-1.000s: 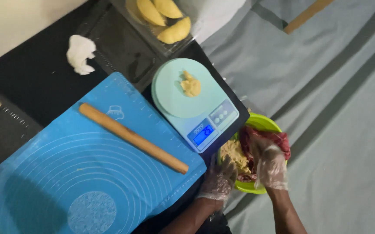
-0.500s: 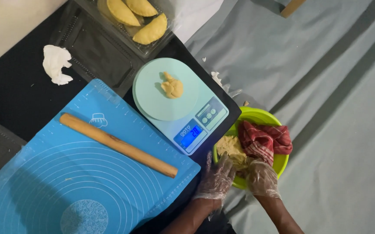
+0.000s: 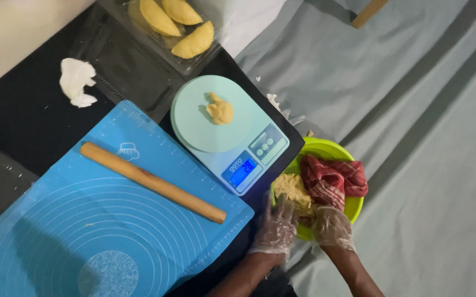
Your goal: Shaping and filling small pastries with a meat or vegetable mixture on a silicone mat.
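Note:
Both my hands wear thin clear gloves and reach into a green bowl [image 3: 353,206] at the table's right edge. My left hand [image 3: 277,226] rests on the yellow dough mass [image 3: 292,190] in the bowl. My right hand [image 3: 331,224] grips the dough just below a red checked cloth [image 3: 334,179] that lies over the bowl. A small lump of dough [image 3: 220,110] sits on the round plate of a pale blue kitchen scale [image 3: 224,132] with a lit display.
A wooden rolling pin [image 3: 153,182] lies diagonally on a blue silicone mat [image 3: 106,220]. A clear tray at the back holds folded yellow pastries [image 3: 177,25]. A crumpled white tissue [image 3: 76,81] lies on the black table. Grey cloth [image 3: 414,110] covers the area to the right.
The view has shifted so everything sits lower and more to the right. My right hand has come down off the red cloth onto the dough beside my left hand.

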